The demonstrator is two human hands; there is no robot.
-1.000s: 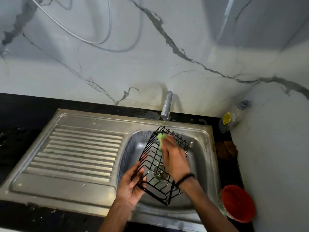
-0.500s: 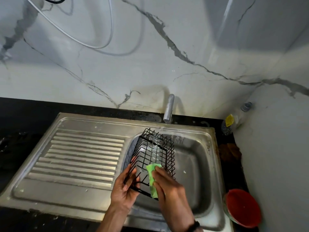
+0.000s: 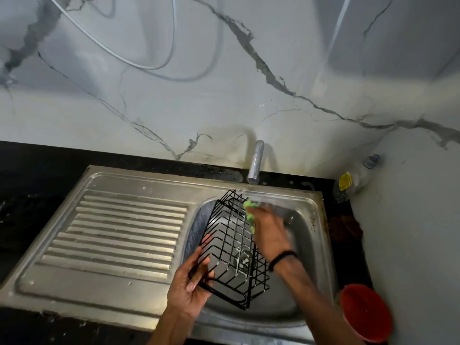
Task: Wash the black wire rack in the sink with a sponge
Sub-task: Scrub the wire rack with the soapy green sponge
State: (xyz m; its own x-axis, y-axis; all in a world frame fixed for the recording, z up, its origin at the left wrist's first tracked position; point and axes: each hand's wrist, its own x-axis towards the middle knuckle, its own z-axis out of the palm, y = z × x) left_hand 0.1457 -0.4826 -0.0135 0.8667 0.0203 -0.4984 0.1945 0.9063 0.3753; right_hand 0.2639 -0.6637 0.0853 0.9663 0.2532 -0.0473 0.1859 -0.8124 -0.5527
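Rack (image 3: 230,247): black wire grid, box-shaped, over the sink (image 3: 308,220) basin
Axis: long side runs from near-left up toward the tap (image 3: 255,161), tilted
Left hand (image 3: 190,286): grips the near end
Right hand (image 3: 270,231): clutches a green sponge (image 3: 249,211) against the far end
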